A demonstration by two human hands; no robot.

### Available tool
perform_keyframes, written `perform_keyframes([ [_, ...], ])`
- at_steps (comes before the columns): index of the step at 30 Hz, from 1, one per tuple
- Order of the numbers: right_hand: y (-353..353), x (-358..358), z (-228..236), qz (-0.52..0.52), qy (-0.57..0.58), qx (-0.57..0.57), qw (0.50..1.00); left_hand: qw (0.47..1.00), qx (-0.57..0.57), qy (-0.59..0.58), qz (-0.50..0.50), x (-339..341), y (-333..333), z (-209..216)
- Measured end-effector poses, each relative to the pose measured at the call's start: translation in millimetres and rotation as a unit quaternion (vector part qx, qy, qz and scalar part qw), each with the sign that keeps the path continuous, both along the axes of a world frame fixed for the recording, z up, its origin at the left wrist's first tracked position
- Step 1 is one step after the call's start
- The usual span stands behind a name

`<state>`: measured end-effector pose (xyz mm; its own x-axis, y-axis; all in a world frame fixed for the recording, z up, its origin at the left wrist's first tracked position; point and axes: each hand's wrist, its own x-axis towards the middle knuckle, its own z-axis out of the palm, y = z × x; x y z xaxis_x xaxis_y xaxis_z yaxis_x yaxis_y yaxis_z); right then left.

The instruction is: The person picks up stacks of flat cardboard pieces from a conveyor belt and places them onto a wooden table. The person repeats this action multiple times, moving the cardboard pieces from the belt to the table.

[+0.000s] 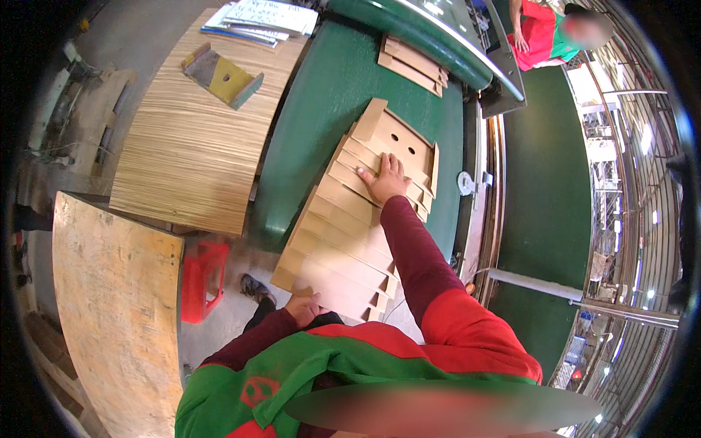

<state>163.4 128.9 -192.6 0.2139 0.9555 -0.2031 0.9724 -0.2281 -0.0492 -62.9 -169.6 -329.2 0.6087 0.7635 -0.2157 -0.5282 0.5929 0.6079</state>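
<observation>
A fanned-out row of flat brown cardboard blanks [339, 212] overlaps from the green conveyor belt [292, 157] down toward my body. The far blank has two round holes and folded-up side flaps. My right hand [387, 181] lies palm down on the far part of the row, fingers spread. At the near left corner, my left hand [305, 310] grips the edge of the closest blank, with its fingers partly hidden. Another small stack of cardboard blanks [413, 64] lies farther along the belt, by the green roller.
Left of the belt, a wood-grain table [190, 146] bears papers [266, 18] and a yellow-and-grey bracket-like block [223, 75]. A red plastic stool [204, 281] stands beside a plywood board [117, 285]. Machine rollers cross the far end; a co-worker [537, 36] stands at far right.
</observation>
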Motion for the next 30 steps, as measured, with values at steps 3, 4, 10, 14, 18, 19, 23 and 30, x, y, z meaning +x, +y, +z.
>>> perform_keyframes([
  [3, 25, 8, 44, 0.024, -0.02, -0.016, 0.999, 0.97, -0.2, -0.131, 0.037, 17, 47, 73],
  [4, 34, 17, 60, 0.034, -0.03, -0.033, 0.998, 0.978, -0.164, -0.112, 0.063, 26, 64, 98],
  [10, 108, 91, 118, 0.052, 0.082, -0.05, 0.994, 0.974, -0.183, -0.063, 0.113, 127, 191, 188],
  [14, 153, 128, 116, 0.079, 0.061, 0.021, 0.995, 0.951, -0.264, -0.037, 0.154, 177, 266, 201],
  [18, 167, 133, 111, 0.076, 0.015, 0.054, 0.996, 0.926, -0.336, -0.004, 0.172, 205, 309, 195],
  [19, 164, 132, 111, 0.095, 0.022, 0.068, 0.993, 0.924, -0.339, 0.015, 0.178, 209, 315, 193],
  [23, 126, 119, 113, 0.161, 0.075, 0.064, 0.982, 0.91, -0.34, 0.006, 0.236, 216, 324, 182],
  [30, 51, 93, 122, 0.342, 0.075, 0.133, 0.927, 0.98, -0.182, 0.001, 0.081, 191, 293, 137],
])
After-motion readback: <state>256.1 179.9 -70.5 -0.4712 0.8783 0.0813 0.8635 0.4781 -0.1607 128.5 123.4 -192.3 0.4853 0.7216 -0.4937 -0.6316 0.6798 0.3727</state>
